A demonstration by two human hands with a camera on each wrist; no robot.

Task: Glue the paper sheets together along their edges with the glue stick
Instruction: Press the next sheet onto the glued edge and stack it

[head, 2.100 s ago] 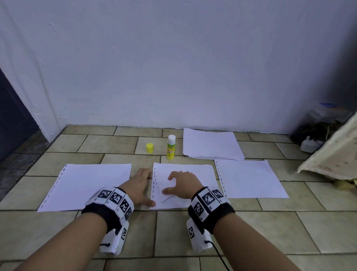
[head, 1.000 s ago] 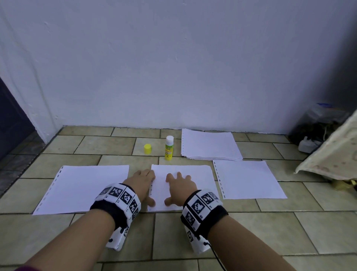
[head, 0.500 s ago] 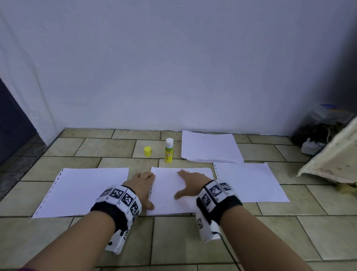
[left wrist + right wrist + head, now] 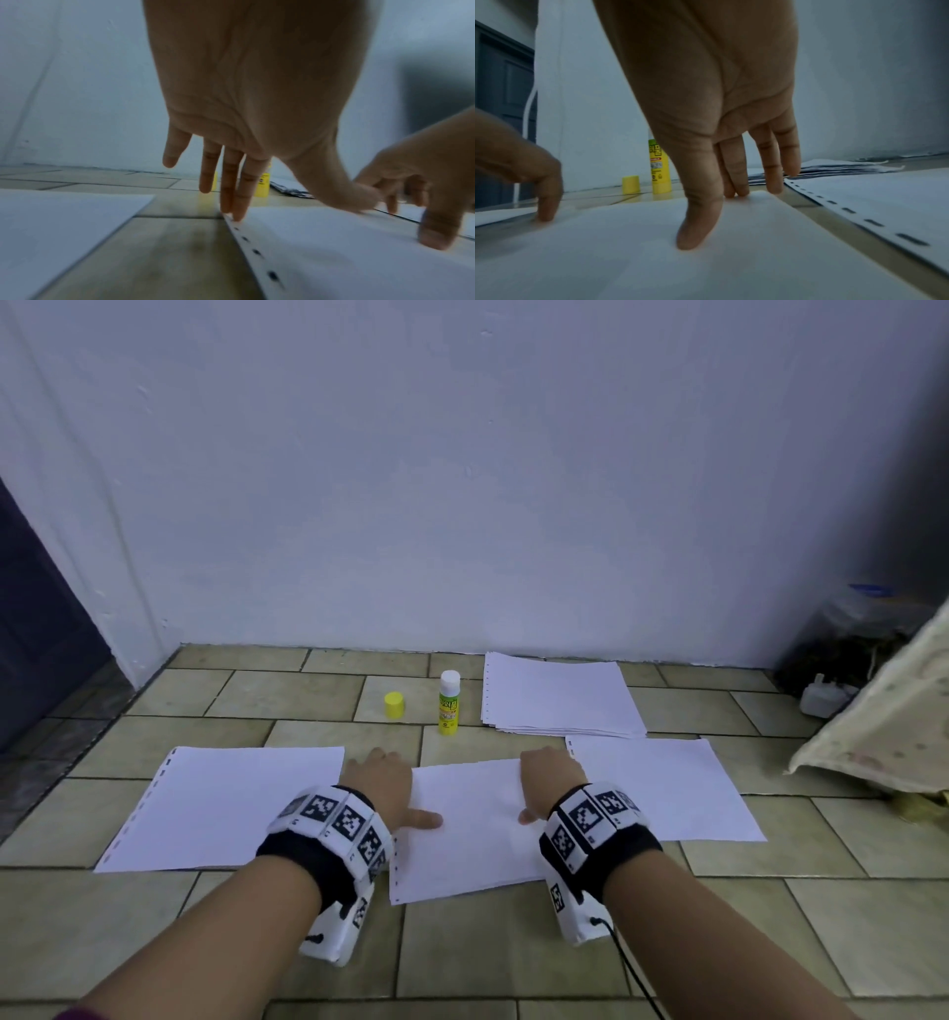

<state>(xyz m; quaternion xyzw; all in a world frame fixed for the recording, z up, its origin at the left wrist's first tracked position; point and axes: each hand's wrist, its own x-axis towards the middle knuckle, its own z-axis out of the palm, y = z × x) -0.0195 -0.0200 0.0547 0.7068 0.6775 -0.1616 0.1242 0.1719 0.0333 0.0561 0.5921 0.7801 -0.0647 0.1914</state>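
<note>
Right hand (image 4: 552,783) slid rightward across middle sheet (image 4: 472,834), glue stick (image 4: 449,703) beyond

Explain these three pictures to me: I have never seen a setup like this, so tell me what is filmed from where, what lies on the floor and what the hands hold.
There is no machine here: a person wears one camera on the head and one on each wrist, in bands with black-and-white markers. The head view looks down at both hands; each wrist view looks along its own hand at the fingers.

On the tiled floor lie three single white paper sheets side by side, and behind them a stack of white paper, an upright yellow glue stick and its small yellow cap, taken off.

The left hand and the right hand hold nothing. Both press with straight fingers on the middle white paper sheet, the left at its punched edge, the right at the opposite edge.
</note>
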